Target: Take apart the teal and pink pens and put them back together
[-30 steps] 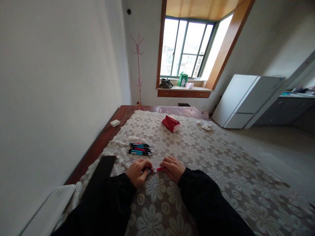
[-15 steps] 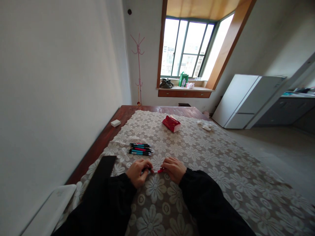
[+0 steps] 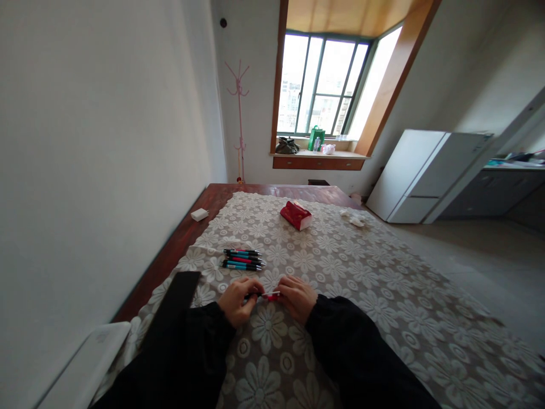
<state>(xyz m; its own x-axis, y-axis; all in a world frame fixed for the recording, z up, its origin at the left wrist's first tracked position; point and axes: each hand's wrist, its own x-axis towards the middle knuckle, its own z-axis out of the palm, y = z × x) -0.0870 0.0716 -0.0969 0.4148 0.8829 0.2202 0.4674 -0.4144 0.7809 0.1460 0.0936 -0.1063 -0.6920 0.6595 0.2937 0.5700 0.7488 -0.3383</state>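
Both hands gripping one red pen over the table.
Left hand [image 3: 237, 300] and right hand [image 3: 298, 296] are pinching opposite ends of the pen [image 3: 264, 295], just above the lace cloth [image 3: 340, 267]; spare pens [image 3: 242, 258] are lying nearby.

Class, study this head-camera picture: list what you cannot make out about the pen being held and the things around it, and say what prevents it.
- Red pen: both ends are hidden in the head view by the left hand and right hand.
- Pens in the pile: too small to count surely.
- White bits on the tablecloth: too small to identify.
- White object: cut off by the bottom edge.
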